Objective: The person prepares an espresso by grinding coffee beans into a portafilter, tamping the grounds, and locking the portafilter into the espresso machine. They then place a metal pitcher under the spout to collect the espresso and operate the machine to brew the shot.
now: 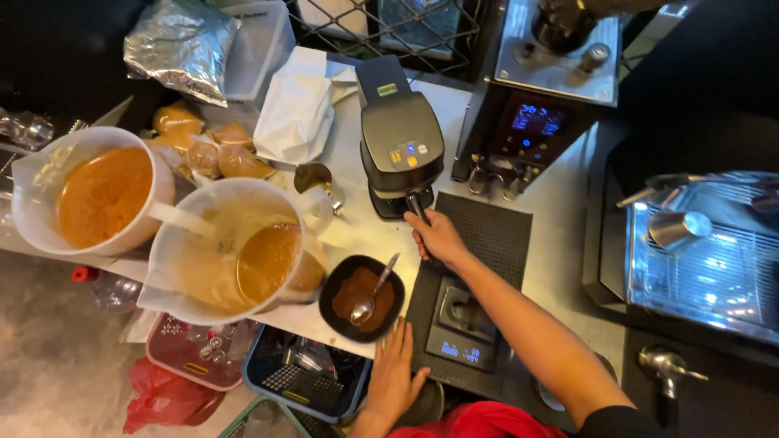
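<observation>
Right hand (pixel 438 237) closed round portafilter handle (pixel 417 207), centre frame, seated under black tamper machine (pixel 402 146). Left hand (pixel 395 369) open, flat on counter edge (pixel 357 345), lower centre, beside bowl (pixel 361 298) of grounds. Advised: handle kept level, pulled straight out, left hand kept braced.

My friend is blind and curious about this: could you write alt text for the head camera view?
Seen from above at a coffee counter, the right hand grips a black handle pushed into a dark tamping machine, while the left hand rests flat on the counter edge. Beside it sit a black bowl of brown powder with a spoon and two large pitchers of orange-brown liquid.
</observation>
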